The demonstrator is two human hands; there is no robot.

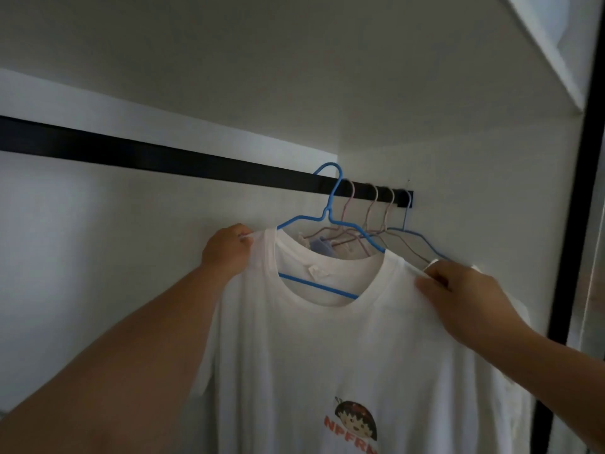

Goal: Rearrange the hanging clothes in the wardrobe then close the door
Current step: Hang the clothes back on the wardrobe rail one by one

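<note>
Currently, the left hand (pixel 226 250) and right hand (pixel 465 296) are pinching the shirt's (pixel 327 348) shoulders. The shirt is hanging on a blue hanger (pixel 330 204) below the rail (pixel 163 158).

You are standing at a home wardrobe. A black hanging rail (pixel 163 157) runs across white interior panels, carrying several wire hangers (pixel 370 217), blue and pink, bunched at its right end. A white T-shirt (pixel 327 355) with a cartoon print hangs in front. A dark door frame (pixel 569 224) borders the right side.

Bright white slanted panel (pixel 553 44) upper right; pale strip (pixel 594 290) at right edge
</note>
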